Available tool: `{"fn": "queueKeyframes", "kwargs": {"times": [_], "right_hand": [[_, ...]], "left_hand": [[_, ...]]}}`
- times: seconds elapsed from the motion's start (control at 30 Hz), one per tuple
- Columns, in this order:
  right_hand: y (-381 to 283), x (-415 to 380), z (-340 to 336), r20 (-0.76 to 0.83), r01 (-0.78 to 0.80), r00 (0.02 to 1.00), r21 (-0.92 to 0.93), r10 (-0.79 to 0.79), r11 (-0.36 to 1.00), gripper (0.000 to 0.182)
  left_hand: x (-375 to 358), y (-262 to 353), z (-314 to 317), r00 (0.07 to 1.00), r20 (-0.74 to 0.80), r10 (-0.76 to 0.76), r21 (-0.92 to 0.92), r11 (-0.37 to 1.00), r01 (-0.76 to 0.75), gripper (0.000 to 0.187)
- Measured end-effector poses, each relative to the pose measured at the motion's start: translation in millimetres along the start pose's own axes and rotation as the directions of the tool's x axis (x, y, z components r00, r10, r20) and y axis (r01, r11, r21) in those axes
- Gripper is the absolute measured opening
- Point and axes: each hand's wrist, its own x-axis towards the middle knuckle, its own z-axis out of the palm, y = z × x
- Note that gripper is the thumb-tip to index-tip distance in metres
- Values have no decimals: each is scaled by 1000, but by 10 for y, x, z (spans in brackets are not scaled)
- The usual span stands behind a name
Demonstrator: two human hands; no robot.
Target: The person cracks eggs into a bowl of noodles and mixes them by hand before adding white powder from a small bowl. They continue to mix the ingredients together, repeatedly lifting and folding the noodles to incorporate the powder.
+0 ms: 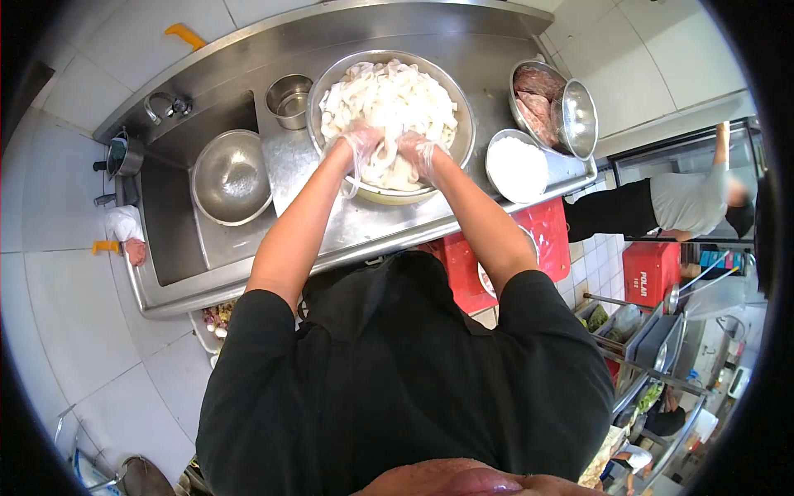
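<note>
A large steel bowl [467, 140] on the metal counter is heaped with pale white strips [393, 95], soft and wet-looking like sliced squid. My left hand [362, 140], in a clear plastic glove, is sunk in the near side of the heap with its fingers curled in among the strips. Beside it on the right, my right hand [418, 153], gloved the same way, grips into the pile too. Some strips bulge up between both hands, and the fingertips are buried.
Left of the bowl stand a small steel pot [289, 101] and, in the sink, an empty steel bowl [231, 178]. To the right are a bowl of raw meat [538, 112], a tilted steel colander [575, 120] and a white-filled bowl [518, 165]. Another person [686, 202] stands beyond a red table [550, 240].
</note>
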Motion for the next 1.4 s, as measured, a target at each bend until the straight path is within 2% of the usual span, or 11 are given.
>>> {"fn": "queueKeyframes", "kwargs": {"times": [0.1, 0.17, 0.2, 0.3, 0.37, 0.43, 0.5, 0.73, 0.83, 0.9, 1.4], "right_hand": [[-390, -104, -72, 190, -30, 982, 247, -18, 969, 16], [-859, -335, -117, 285, -85, 958, 292, -1, 953, 21], [-928, -206, -286, 316, 482, 848, -128, -425, 867, 24], [-1107, -331, -463, 55, 141, 990, -296, -131, 945, 41], [-1126, -281, -649, -41, 7, 996, -847, -79, 532, 46], [-940, -569, -634, 154, 174, 984, -937, -89, 304, 69], [-467, -515, -568, 249, 230, 964, -957, -96, -176, 75], [320, 225, -189, 24, 106, 969, -941, -248, 322, 58], [-92, 218, -150, 395, 363, 879, -917, -266, -164, 55], [-753, -388, -17, -97, 180, 913, -774, -395, 607, 51], [-567, -679, -472, 16, 15, 982, -1000, -189, -8, 80]], "left_hand": [[163, 102, -144, 983, 22, 184, -335, 927, -166, 26], [435, 209, -448, 967, 108, 230, 20, 972, -234, 31], [369, 340, -518, 983, 88, 161, -96, 984, -153, 32], [286, 545, -678, 993, 108, 47, 27, 998, -50, 32], [258, 427, -735, 980, 191, 60, 669, 723, -174, 32], [-47, 477, -569, 912, 313, -267, 876, 453, -168, 55], [-53, 101, -222, 930, 365, -49, 931, 17, -365, 54], [31, 70, 4, 990, -54, 132, 605, 793, -73, 35], [339, 25, -65, 986, -140, 95, 317, 947, -47, 48], [364, 308, -157, 983, 42, 181, 278, 942, -185, 51], [60, 267, -489, 996, 82, 18, 694, 717, -70, 67]]}}
